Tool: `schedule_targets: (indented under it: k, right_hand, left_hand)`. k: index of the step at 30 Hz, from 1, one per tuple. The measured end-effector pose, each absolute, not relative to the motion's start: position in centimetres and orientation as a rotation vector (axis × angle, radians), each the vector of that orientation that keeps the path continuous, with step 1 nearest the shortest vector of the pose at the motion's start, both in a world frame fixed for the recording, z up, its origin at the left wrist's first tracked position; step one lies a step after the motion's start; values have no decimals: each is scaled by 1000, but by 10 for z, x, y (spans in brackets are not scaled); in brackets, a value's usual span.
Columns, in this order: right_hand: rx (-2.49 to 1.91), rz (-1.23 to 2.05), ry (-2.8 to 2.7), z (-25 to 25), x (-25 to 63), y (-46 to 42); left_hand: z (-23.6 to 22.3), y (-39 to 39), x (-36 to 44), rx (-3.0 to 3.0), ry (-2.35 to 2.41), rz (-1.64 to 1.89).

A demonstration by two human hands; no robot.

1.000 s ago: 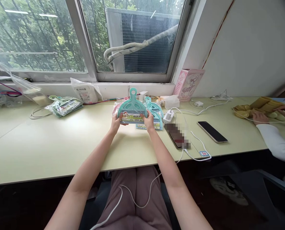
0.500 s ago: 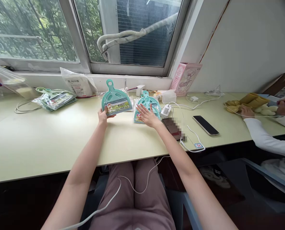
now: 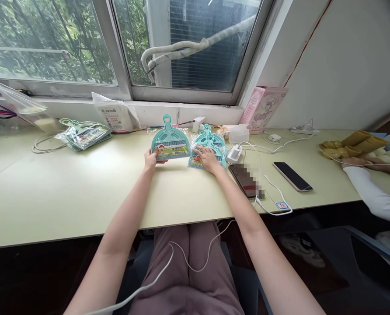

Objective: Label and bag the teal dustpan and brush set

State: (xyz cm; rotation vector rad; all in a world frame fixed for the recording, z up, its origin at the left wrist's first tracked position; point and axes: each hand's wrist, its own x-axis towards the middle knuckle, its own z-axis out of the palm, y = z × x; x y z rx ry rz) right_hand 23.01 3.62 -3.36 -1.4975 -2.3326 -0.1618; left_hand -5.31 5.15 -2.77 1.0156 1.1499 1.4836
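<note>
A teal toy dustpan (image 3: 169,139) in clear plastic wrap, with a printed label, is tilted upright over the table. My left hand (image 3: 151,158) grips its lower left corner, thumb in front and fingers behind. To its right lie more wrapped teal dustpans (image 3: 218,151), overlapping, their handles pointing at the window. Across the front of these rests my right hand (image 3: 208,158), its fingers apart and slightly bent on the wrap. The hand hides part of the label there.
More wrapped dustpans (image 3: 85,134) lie at the left. Right of my hand are a white charger (image 3: 235,153), cables and two phones, one of them a black phone (image 3: 292,176). A pink box (image 3: 263,109) stands behind. Another person's hands touch a yellow bundle (image 3: 355,146) far right.
My right hand has come down onto the dustpans and its fingers have bent. The held dustpan has moved slightly nearer the others. The view has shifted a little left.
</note>
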Motion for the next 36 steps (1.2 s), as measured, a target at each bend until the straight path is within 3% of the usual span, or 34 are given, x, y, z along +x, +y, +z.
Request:
schedule_targets:
  k: [8, 11, 16, 19, 24, 30, 36]
  right_hand:
    - [-1388, 69, -2139, -39, 218, 37]
    - [-1206, 188, -1711, -21, 225, 28]
    - [-1081, -225, -833, 46, 252, -32]
    - [-1203, -248, -1072, 58, 245, -67]
    - [-1455, -51, -1951, -2, 214, -55]
    - [-1698, -105, -2157, -46, 234, -13]
    - [-1748, -112, -2153, -48, 255, 9]
  left_hand:
    - [-22, 48, -52, 1038, 1147, 1436]
    - [-16, 37, -35, 1097, 1074, 1391]
    - [-24, 13, 13, 1148, 972, 1353]
    - [-36, 6, 42, 1192, 1003, 1230]
    - [-40, 0, 63, 1562, 1397, 1252]
    - [-30, 1, 65, 2015, 1673, 1547]
    - [-37, 49, 93, 2893, 1106, 789]
